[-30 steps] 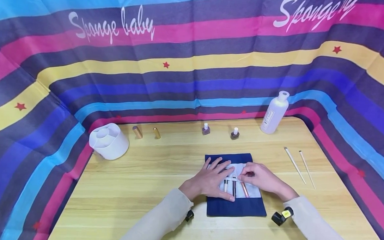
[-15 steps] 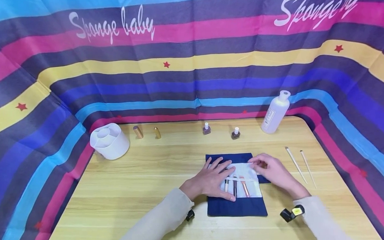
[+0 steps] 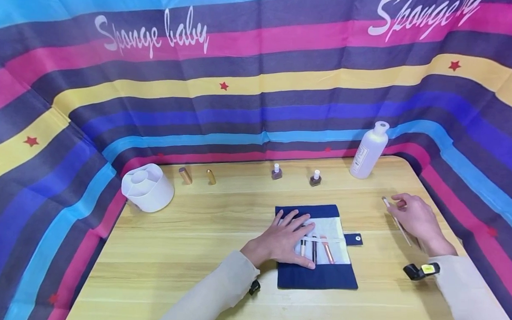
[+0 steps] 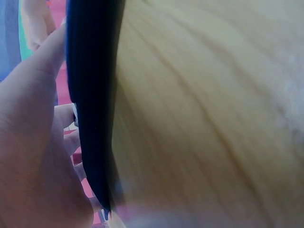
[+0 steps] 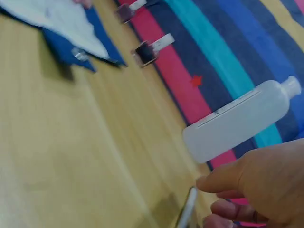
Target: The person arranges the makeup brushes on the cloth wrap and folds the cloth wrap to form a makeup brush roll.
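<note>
A navy-and-white rectangular cloth roll (image 3: 319,278) is lying open beneath the left hand (image 3: 284,238) (fingers spreading wide); the right hand (image 3: 415,221) is bending over 1 thin white brush (image 3: 402,231), whether pinching it I cannot tell.

We get head from above, looking forward and down at left grip (image 3: 283,241) and right grip (image 3: 415,221). Left wrist: very close, rolled sideways, low along the desk (image 3: 193,252). Right wrist: close, tilted, looks past its grip; shares the bottle (image 3: 369,151) with head.
</note>
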A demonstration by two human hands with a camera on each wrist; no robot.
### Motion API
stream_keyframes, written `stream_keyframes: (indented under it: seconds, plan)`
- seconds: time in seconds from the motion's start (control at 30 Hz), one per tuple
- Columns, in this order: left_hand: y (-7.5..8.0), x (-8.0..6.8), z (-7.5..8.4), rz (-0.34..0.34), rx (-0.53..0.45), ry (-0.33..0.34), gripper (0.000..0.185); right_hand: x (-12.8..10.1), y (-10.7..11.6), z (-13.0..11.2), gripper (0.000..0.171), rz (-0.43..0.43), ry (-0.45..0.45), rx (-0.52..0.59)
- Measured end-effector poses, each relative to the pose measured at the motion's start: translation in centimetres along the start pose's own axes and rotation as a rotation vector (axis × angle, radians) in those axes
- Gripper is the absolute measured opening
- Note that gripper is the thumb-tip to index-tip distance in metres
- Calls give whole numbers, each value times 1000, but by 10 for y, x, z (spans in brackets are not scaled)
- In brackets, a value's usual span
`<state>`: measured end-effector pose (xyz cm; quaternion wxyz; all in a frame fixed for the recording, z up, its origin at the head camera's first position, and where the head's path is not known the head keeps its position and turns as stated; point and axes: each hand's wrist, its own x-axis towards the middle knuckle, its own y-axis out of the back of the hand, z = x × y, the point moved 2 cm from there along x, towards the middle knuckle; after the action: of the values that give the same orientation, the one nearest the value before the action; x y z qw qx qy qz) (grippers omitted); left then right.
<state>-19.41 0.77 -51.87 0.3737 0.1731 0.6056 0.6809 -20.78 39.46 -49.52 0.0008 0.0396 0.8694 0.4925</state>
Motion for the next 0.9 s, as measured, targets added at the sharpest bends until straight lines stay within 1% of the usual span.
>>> stream_keyframes:
  seconds: [0.17,0.37,0.47,0.53,0.6,0.63,0.7,0.77,0.87,0.9]
  plan:
    - [0,0,1,-1,0,-1,110,-1,-7,3,51,-54,-34,5]
    - [-1,0,2,-4,-7,-2,110,0,-12,-2,50,-115,-52,-23]
    - [-2,0,0,-2,-6,-2,110,3,-12,-9,53,-159,-66,-24]
    - [-2,0,-1,0,-6,2,110,7,-13,-17,53,-171,-67,-7]
    - [-2,0,-1,1,-6,5,110,10,-14,-28,50,-169,-44,27]
    - [-2,0,-1,0,-5,6,110,12,-14,-35,49,-161,-24,51]
    - [-1,0,-1,-1,-6,6,110,14,-16,-50,44,-154,8,150]
    - [-1,0,-1,-2,-4,1,110,14,-18,-65,42,-161,30,302]
    - [-1,0,-1,-1,-4,-1,110,14,-27,-83,44,-192,24,567]
    - [-2,0,-1,-1,-4,-2,110,13,-31,-88,46,-202,30,624]
